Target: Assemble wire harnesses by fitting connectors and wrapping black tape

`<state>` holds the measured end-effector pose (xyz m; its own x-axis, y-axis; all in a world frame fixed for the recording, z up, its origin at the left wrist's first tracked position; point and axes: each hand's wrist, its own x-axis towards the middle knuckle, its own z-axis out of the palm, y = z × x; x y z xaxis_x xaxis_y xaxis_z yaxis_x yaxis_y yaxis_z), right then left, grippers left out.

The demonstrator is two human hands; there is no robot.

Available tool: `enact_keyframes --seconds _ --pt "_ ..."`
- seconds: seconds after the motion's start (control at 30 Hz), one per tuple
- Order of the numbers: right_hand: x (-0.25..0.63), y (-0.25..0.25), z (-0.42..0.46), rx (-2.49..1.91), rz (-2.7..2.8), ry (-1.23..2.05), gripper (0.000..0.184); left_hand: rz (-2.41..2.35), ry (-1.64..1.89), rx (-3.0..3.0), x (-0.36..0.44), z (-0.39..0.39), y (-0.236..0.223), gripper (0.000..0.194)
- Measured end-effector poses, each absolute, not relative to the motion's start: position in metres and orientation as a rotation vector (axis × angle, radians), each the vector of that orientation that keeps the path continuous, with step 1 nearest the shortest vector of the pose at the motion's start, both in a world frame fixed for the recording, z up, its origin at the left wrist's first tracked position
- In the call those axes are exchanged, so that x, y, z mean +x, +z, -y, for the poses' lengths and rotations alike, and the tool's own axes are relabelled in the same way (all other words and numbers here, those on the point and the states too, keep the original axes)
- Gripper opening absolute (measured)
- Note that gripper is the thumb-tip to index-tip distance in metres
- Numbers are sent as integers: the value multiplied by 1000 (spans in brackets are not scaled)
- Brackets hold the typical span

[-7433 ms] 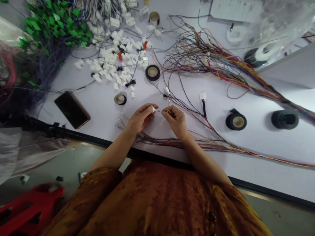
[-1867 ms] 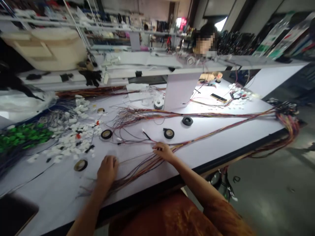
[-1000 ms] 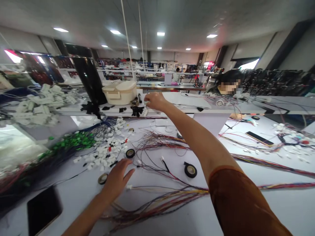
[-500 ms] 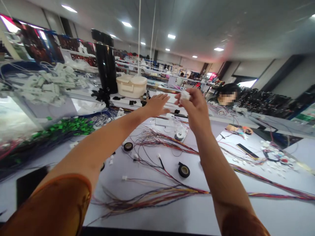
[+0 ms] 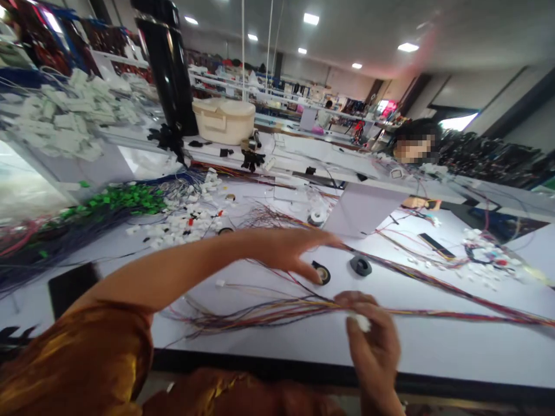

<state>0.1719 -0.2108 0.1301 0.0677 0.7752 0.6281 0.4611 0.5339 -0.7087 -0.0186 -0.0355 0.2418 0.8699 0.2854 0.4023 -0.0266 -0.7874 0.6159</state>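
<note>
My left hand (image 5: 288, 248) is open over the worktable, fingers stretched out and thumb apart. Its thumb tip appears close to a roll of black tape (image 5: 321, 274). Lower down, my right hand (image 5: 376, 335) is closed around a small white piece (image 5: 361, 322), mostly covered by the fingers, so its kind cannot be made out. The right fingertips hover at or just over a bundle of coloured wires (image 5: 295, 309) running across the table; whether they touch is unclear. Beyond lies a dark grey ring-shaped roll (image 5: 361, 265).
Loose white connectors (image 5: 182, 225) and green-tipped wires (image 5: 121, 199) spread at the left. A shelf carries a black flask (image 5: 167, 69), a cream box (image 5: 223, 121) and piled white connectors (image 5: 71, 118). Across the table sits another person (image 5: 416, 144).
Both hands have come down from shelf height toward the table, the right one lower and nearer me, still holding the white piece. The view has tilted downward.
</note>
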Motion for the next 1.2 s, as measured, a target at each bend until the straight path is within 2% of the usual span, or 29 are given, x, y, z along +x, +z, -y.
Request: enact_keyframes --seconds 0.07,0.17,0.3,0.5,0.63,0.73,0.87,0.93,1.03,1.2 --pt "164 113 218 -1132 1565 483 31 -159 511 2125 -18 78 209 23" --pt "156 94 230 -1183 1579 753 21 -387 547 1672 -16 113 163 21" --pt "149 81 244 -1170 1520 969 20 -533 551 1150 -18 127 124 16" --pt "130 72 251 -1155 1366 888 10 -653 557 646 -23 143 96 26" --pt "122 63 251 -1076 1595 754 12 -630 389 597 -22 154 76 37" --pt "128 60 252 -1087 1764 852 14 -528 311 631 -24 149 75 37" --pt "162 58 252 -1208 1798 1035 21 -587 596 678 -44 107 94 26" --pt "192 56 250 -1327 1823 997 19 -675 815 636 -65 73 106 24" --pt "246 49 238 -1582 1824 763 18 -726 1134 584 -102 27 112 25" --pt "304 46 182 -1918 1924 308 15 -825 1231 621 -134 3 87 23"
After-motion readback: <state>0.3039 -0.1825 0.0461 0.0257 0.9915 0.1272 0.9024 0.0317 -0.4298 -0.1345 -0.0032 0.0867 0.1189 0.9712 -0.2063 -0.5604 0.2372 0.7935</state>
